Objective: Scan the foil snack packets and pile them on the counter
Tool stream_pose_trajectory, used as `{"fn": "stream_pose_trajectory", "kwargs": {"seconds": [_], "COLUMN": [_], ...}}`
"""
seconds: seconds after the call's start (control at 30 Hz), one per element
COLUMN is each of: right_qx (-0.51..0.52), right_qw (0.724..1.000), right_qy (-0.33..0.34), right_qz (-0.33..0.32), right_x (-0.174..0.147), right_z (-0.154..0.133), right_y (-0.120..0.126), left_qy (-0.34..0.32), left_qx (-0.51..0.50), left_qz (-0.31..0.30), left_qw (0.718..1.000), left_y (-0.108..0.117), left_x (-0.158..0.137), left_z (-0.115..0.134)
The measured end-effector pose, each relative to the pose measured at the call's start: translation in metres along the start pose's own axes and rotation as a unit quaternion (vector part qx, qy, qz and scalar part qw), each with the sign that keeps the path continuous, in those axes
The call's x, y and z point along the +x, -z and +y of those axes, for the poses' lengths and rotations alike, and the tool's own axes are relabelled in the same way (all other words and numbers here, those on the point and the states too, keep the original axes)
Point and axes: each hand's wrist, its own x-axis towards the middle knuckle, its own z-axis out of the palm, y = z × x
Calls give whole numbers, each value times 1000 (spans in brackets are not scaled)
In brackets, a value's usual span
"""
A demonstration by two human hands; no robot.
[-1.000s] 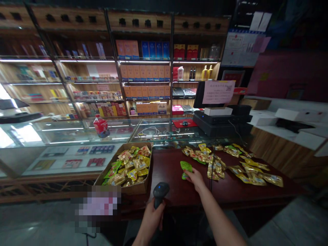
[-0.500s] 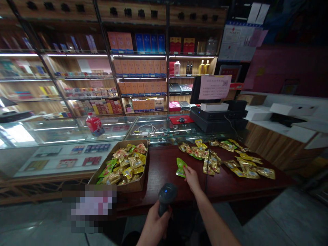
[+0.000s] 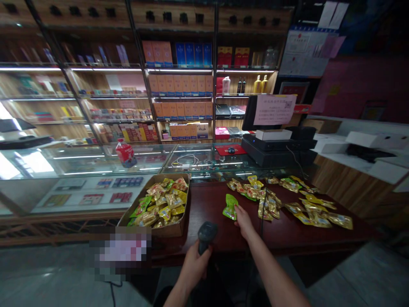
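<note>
My left hand (image 3: 195,262) is wrapped round the handle of a dark barcode scanner (image 3: 207,233), its head pointing forward over the front edge of the dark red table (image 3: 204,209). Between the fingertips of my right hand (image 3: 244,219) is a green snack packet (image 3: 230,207), gripped by its right side above the tabletop. To the left stands a cardboard box (image 3: 183,224) heaped with gold, yellow and green packets (image 3: 164,202). Several more gold packets (image 3: 270,204) lie in a loose group beyond my right hand, and others (image 3: 316,209) are spread farther right.
A glass display counter (image 3: 153,160) runs behind the table, with a red-labelled bottle (image 3: 125,153) on it. At the back right are a monitor (image 3: 251,113) with a paper sheet and a black cash drawer (image 3: 277,151). A thin dark cable hangs beside my right forearm.
The view has shifted slightly, moving the scene to the right. The green packet is turned more upright in my right hand. My left hand still holds the scanner, whose blue light no longer shows.
</note>
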Motion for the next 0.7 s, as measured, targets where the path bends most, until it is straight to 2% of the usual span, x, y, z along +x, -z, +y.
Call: {"fn": "stream_pose_trajectory", "kwargs": {"seconds": [0.1, 0.3, 0.37, 0.4, 0.43, 0.5, 0.63, 0.7], "right_qx": [-18, -81, -121, -147, -178, -249, -389, -443], "right_qw": [998, 977, 969, 966, 963, 952, 901, 871], "right_qy": [-12, 67, 97, 112, 128, 158, 171, 170], "right_qz": [-52, -185, -192, -180, -158, -84, 91, 129], "right_x": [-5, -14, -9, -4, 3, 21, 59, 73], "right_z": [-31, -99, -110, -113, -113, -106, -79, -65], "right_y": [-33, -154, -175, -176, -170, -141, -52, -16], "left_qy": [12, 34, 32, 26, 22, 23, 33, 37], "left_qx": [1, 4, 6, 5, 3, -7, -43, -50], "left_qz": [26, 37, 51, 58, 62, 62, 37, 22], "left_qw": [1000, 999, 998, 998, 998, 998, 998, 998], "left_y": [7, 12, 14, 15, 15, 16, 14, 13], "left_x": [20, 30, 30, 31, 32, 34, 37, 37], "left_z": [-10, -17, -17, -18, -19, -22, -31, -33]}}
